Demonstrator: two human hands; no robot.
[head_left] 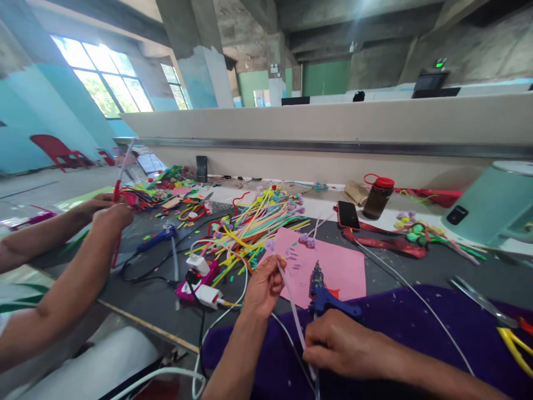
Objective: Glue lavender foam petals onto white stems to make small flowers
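My left hand [264,286] pinches a thin lilac pipe cleaner [296,316] near its upper end, where a small lilac flower-like tip [270,245] shows above the fingers. The stem slants down toward my right hand [335,341], whose curled fingers close on its lower part. Just beyond that hand lies a blue glue gun [322,294], nozzle pointing away, its rear partly hidden by the fingers. A pink sheet [345,266] lies underneath, bearing short lilac pieces [292,255] and a lilac flower cluster [307,240].
Many coloured pipe cleaners [258,228] are heaped behind. A purple power strip [204,286] with white chargers and cables sits left. At right are a phone [348,215], bottle [378,197], teal jug [487,203] and scissors [483,300]. Another person's hands [110,214] work at far left.
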